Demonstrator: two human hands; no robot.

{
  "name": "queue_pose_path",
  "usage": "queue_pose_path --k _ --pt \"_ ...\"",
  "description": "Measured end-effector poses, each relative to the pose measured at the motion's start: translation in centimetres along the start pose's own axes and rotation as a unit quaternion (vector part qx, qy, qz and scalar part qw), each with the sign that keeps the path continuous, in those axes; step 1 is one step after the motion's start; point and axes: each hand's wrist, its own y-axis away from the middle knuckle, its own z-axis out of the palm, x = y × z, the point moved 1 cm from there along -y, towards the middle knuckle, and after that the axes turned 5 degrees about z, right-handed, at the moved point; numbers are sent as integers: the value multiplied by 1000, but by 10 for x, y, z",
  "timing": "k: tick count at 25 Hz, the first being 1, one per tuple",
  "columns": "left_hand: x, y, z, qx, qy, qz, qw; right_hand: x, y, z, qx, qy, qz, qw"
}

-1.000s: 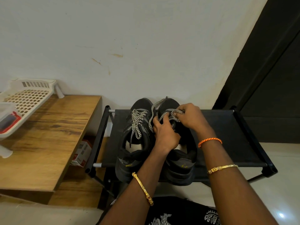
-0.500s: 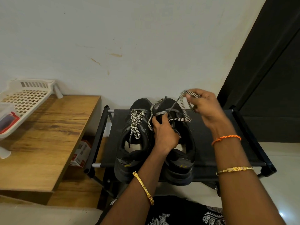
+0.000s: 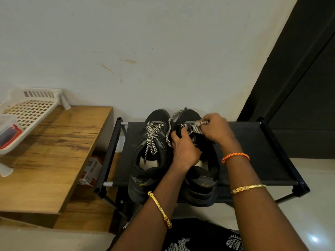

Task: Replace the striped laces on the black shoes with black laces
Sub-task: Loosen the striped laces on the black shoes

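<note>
Two black shoes point(image 3: 174, 156) stand side by side on a black shoe rack point(image 3: 253, 151), toes to the wall, beside a wooden bench point(image 3: 54, 151). The right hand point(image 3: 216, 129) pinches the striped lace point(image 3: 196, 127) of the right shoe; the left hand point(image 3: 184, 151) steadies that shoe, its fingers curled at the eyelets. The lace appears soft, light and limp, best taken near an eyelet. Two striped laces are visible; no black laces appear.

Two shoes point(image 3: 174, 160) stand side by side on the rack point(image 3: 253, 142); the table point(image 3: 54, 151) left of it carries a basket point(image 3: 32, 105) at its far left corner.
</note>
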Motion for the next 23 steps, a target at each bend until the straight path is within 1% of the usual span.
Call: queue_pose_path --k 1,2,4,6,8,9,11,13,14,19,20,21,23 --pt "0 0 -1 0 -1 1 1000 4 0 4 -32 0 17 999" --pt "0 0 -1 -1 -2 1 1000 6 0 5 -45 -9 23 999" --pt "1 1 -1 -4 -3 0 1000 5 -1 4 -46 0 14 999" --pt "2 2 -1 -5 -3 -1 1000 4 -2 4 -53 33 18 998" --pt "2 3 -2 -5 -8 0 1000 2 -2 7 -88 36 21 995" --pt "2 3 -2 -3 -9 0 1000 3 -3 7 -109 0 17 994" --pt "4 3 -1 -1 -5 -2 1000 6 -1 1 -145 -132 24 980" --pt "4 3 -1 1 -5 -1 1000 8 -1 -7 -178 -258 38 949" --pt "4 3 -1 0 -5 -2 1000 9 -1 -10 -187 -293 45 937" --pt "2 0 -1 -3 20 -7 1000 9 -1 -3 -198 -336 58 919" --pt "1 0 -1 -2 24 -6 1000 10 0 0 -197 -367 62 907" --pt "1 0 -1 -1 28 -6 1000 11 0 2 -192 -418 72 885" --pt "0 -2 -2 -2 41 -12 999 13 0 3 -151 -537 111 823"
